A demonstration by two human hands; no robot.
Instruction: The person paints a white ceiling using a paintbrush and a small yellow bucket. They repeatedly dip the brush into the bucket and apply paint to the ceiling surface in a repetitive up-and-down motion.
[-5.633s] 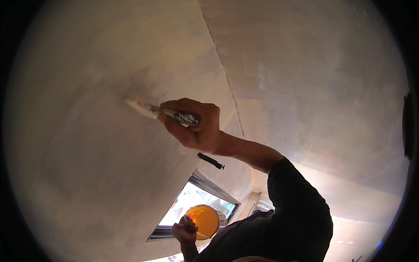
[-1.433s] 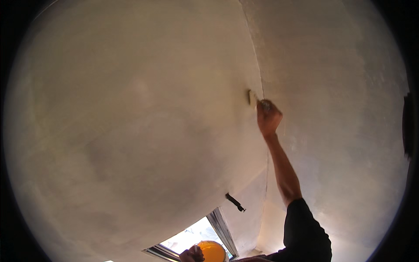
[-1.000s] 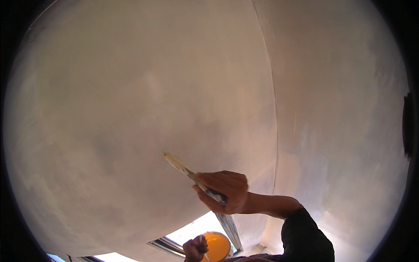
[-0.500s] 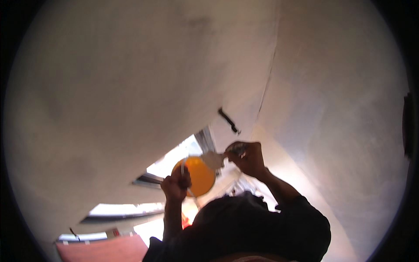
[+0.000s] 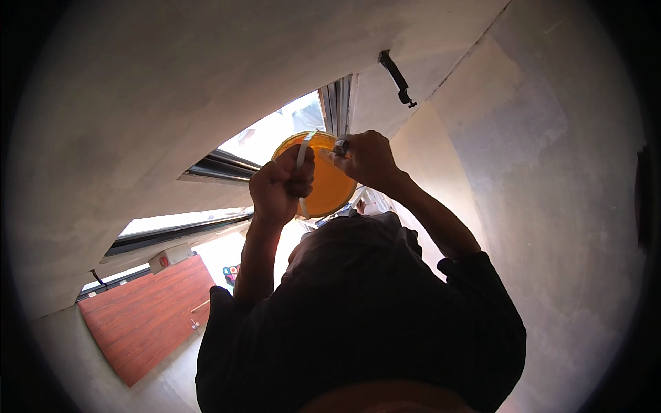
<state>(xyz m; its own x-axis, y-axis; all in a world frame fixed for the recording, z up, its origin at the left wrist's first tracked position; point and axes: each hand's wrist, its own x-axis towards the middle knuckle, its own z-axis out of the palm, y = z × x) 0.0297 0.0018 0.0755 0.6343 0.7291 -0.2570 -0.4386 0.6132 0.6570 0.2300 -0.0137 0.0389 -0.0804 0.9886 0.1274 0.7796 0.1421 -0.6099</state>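
My left hand [image 5: 277,191] is closed around the pale strap-like handle [image 5: 303,155] of an orange bucket [image 5: 332,184], holding it up in front of me. The bucket's round mouth faces me, and its inside looks orange. At the bucket's upper right rim, my right hand [image 5: 370,160] is closed on a paintbrush [image 5: 326,155]. Only a small pale part of the brush shows, over the bucket's mouth; the rest is hidden by my fingers. What lies at the bottom of the bucket cannot be made out.
Beyond the bucket is a bright window with a dark frame [image 5: 224,165]. A black bracket [image 5: 397,79] sticks out from the pale surface above my right hand. A red-brown wooden panel [image 5: 151,313] stands at lower left. To the right rises a patchy grey-beige wall [image 5: 544,199].
My right hand has brought the paintbrush from beside the bucket to over its mouth. The view has shifted, so hands, bucket and bracket appear higher. My left hand keeps the handle.
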